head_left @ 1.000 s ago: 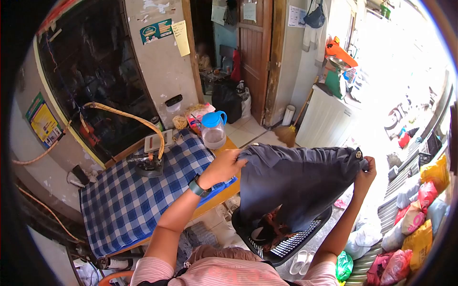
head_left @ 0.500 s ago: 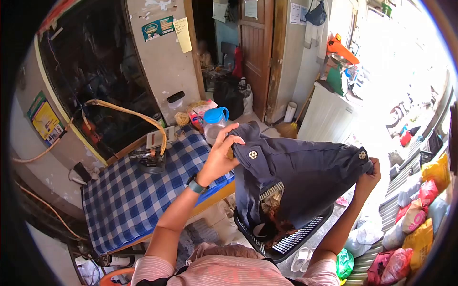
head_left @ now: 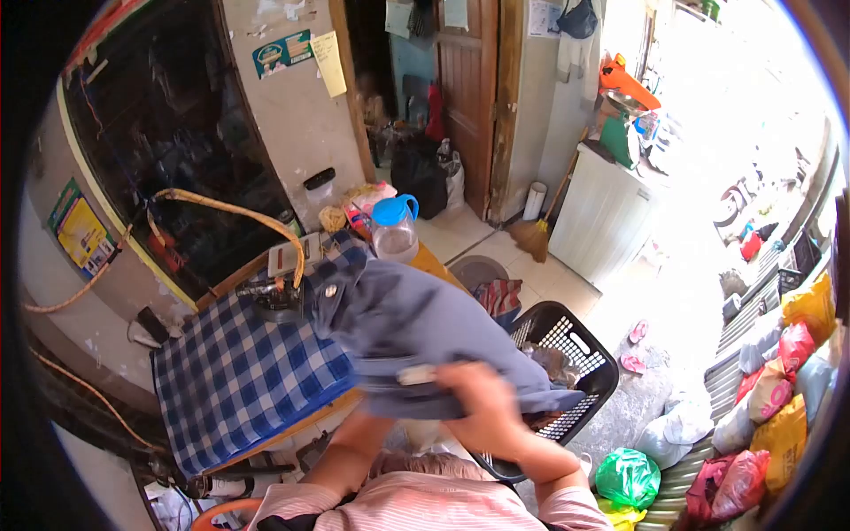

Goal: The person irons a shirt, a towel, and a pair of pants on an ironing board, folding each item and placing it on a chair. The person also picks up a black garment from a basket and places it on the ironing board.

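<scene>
A dark grey garment (head_left: 443, 319) stretches in front of me, from above the blue checked cloth (head_left: 239, 372) to over the black basket (head_left: 595, 358). A round button shows at its upper left end and a pale tag (head_left: 416, 375) near its lower edge. My right hand (head_left: 485, 405), blurred by motion, grips the cloth beside the tag. My left hand is hidden behind the garment; only its forearm shows, so its fingers cannot be seen. An iron (head_left: 277, 299) stands on the checked cloth, just left of the garment.
A jug with a blue lid (head_left: 395, 226) stands at the table's far end. A broom (head_left: 533, 237) leans by a white cabinet (head_left: 604, 212). Filled plastic bags (head_left: 627, 478) lie along the right. A pair of pink slippers (head_left: 634, 347) is on the floor beyond the basket.
The garment has swung left and down from where it was spread between both raised hands. My right hand has come across to the middle; my left hand has gone behind the cloth.
</scene>
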{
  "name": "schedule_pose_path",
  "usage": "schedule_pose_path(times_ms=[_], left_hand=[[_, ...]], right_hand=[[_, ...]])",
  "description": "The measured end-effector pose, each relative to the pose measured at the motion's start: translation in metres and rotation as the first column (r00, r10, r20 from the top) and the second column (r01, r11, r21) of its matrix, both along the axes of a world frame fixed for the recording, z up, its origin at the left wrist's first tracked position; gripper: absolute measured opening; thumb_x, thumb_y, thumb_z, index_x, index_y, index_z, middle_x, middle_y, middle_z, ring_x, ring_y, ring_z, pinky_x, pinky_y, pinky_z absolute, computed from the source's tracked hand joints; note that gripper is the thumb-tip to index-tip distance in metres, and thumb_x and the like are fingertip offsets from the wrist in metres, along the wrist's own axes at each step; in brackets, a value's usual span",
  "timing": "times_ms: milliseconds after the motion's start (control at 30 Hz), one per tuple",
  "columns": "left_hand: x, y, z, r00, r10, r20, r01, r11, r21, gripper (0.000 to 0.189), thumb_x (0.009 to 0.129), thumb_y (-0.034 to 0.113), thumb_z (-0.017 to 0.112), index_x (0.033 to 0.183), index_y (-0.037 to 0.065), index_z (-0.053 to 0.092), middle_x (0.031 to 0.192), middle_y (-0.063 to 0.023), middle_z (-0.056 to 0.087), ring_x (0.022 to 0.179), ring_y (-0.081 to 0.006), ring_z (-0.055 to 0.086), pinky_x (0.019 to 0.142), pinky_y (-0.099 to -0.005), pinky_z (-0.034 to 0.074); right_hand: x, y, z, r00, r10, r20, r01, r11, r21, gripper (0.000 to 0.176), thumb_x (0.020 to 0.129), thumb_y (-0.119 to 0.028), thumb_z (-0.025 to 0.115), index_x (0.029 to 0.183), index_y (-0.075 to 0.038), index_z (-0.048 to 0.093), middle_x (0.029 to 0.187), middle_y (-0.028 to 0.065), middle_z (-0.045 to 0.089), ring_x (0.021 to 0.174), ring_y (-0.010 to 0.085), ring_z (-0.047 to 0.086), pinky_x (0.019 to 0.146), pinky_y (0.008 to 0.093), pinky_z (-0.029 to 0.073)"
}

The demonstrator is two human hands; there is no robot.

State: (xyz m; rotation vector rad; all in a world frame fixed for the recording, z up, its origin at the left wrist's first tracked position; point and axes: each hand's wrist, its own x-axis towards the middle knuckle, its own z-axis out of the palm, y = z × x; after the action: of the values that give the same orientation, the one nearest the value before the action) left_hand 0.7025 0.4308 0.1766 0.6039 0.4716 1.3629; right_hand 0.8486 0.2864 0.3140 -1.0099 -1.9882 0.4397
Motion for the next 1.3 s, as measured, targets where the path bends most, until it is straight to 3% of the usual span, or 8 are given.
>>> schedule_pose_path(times_ms=[100,367,567,600,633,833,1033,1300], left_hand=[[-0.036,-0.048,-0.033,0.965,-0.258,-0.056,0.243,0.95,-0.197,0.036,0.084,0.021,0.061,0.115,0.007,0.052,0.135,-0.0124,0.046,0.124,-0.0306,0.043,0.107,-0.0397,0.033],[-0.059,-0.066,-0.034,0.912,-0.364,-0.191,0.312,0.916,-0.253,0.038,0.085,0.025,0.059,0.117,0.008,0.052,0.135,-0.012,0.046,0.125,-0.0306,0.043,0.107,-0.04,0.033],[-0.068,-0.081,-0.029,0.919,-0.305,-0.249,0.239,0.935,-0.262,0.039,0.086,0.028,0.058,0.119,0.008,0.052,0.136,-0.0118,0.046,0.125,-0.0306,0.043,0.107,-0.0403,0.033],[-0.073,-0.083,-0.026,0.923,-0.284,-0.258,0.216,0.941,-0.261,0.039,0.086,0.029,0.058,0.119,0.008,0.052,0.136,-0.0117,0.046,0.125,-0.0306,0.043,0.107,-0.0404,0.033],[-0.08,-0.086,-0.023,0.928,-0.259,-0.268,0.187,0.946,-0.266,0.04,0.086,0.029,0.058,0.119,0.008,0.052,0.136,-0.0117,0.046,0.125,-0.0306,0.043,0.107,-0.0404,0.033],[-0.15,-0.107,0.012,0.946,0.062,-0.32,-0.132,0.97,-0.202,0.041,0.087,0.032,0.057,0.12,0.008,0.052,0.136,-0.0114,0.046,0.125,-0.0306,0.043,0.107,-0.0407,0.034],[-0.255,-0.145,0.054,0.796,0.514,-0.32,-0.554,0.832,-0.043,0.043,0.088,0.035,0.056,0.122,0.009,0.052,0.137,-0.0112,0.046,0.125,-0.0306,0.044,0.107,-0.0409,0.034],[-0.442,-0.237,0.071,0.417,0.887,-0.197,-0.893,0.44,0.094,0.046,0.089,0.039,0.054,0.123,0.009,0.052,0.137,-0.0109,0.046,0.126,-0.0307,0.044,0.107,-0.0413,0.034]], right_hand=[[-0.061,-0.008,-0.077,0.887,0.462,-0.022,-0.462,0.883,-0.08,0.036,0.073,-0.011,0.076,0.107,-0.007,0.065,0.113,0.0063,0.063,0.105,0.0273,0.055,0.09,0.0378,0.044],[-0.055,-0.017,-0.154,0.93,0.25,-0.268,-0.33,0.89,-0.315,0.014,0.083,-0.012,0.071,0.093,-0.003,0.069,0.094,0.0093,0.067,0.08,0.0222,0.065,0.068,0.0313,0.052],[-0.07,0.01,-0.214,0.987,0.102,-0.121,-0.108,0.993,-0.039,0.051,0.08,-0.02,0.072,0.122,0.002,0.053,0.112,0.022,0.061,0.101,0.0365,0.06,0.088,0.0415,0.048],[-0.071,0.016,-0.246,0.931,-0.007,-0.366,-0.113,0.945,-0.306,0.054,0.077,-0.022,0.072,0.121,0.003,0.052,0.121,0.0232,0.056,0.112,0.0387,0.053,0.097,0.0424,0.041],[-0.061,0.031,-0.272,0.991,-0.068,-0.116,0.049,0.986,-0.158,0.062,0.081,-0.019,0.067,0.131,0.004,0.04,0.131,0.0297,0.044,0.123,0.0442,0.041,0.1,0.0413,0.038],[-0.023,0.078,-0.267,0.378,-0.644,-0.665,0.099,0.743,-0.662,0.051,0.086,-0.025,0.061,0.128,0.0,0.045,0.126,0.0216,0.053,0.121,0.0333,0.048,0.104,0.0415,0.036],[-0.02,0.105,-0.186,-0.044,-0.339,-0.94,-0.069,0.939,-0.335,0.051,0.092,-0.026,0.053,0.136,-0.006,0.037,0.132,0.0189,0.049,0.125,0.0313,0.045,0.106,0.0427,0.033],[-0.155,0.135,-0.079,-0.159,-0.016,-0.987,-0.416,0.908,0.052,0.052,0.098,-0.029,0.044,0.145,-0.012,0.029,0.139,0.0158,0.044,0.129,0.0289,0.042,0.11,0.0441,0.03]])
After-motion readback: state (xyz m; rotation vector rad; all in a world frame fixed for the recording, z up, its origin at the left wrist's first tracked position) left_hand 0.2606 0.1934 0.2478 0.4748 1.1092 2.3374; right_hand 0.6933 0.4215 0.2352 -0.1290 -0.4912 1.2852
